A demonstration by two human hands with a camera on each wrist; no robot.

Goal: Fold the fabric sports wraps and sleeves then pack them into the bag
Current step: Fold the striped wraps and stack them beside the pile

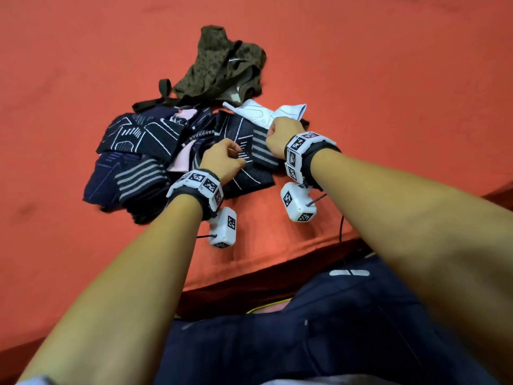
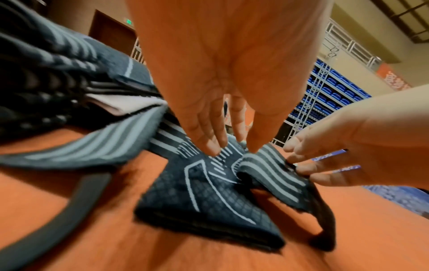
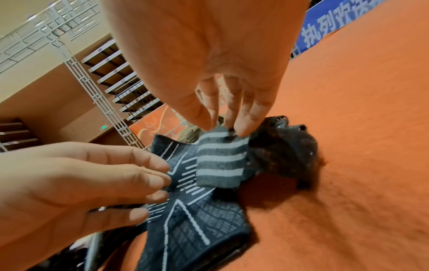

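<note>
Wrap [image 1: 244, 173] lies under both hands: right hand [image 1: 279, 138] pinches its striped end, left hand [image 1: 222, 159] presses it, fingers loose.

Left-wrist view — dark wrap pile [image 2: 46, 77] blurred, cut off at the edge.

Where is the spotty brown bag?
In the head view the spotty brown bag lies on the orange surface at the top, just behind the white sleeve.
</note>
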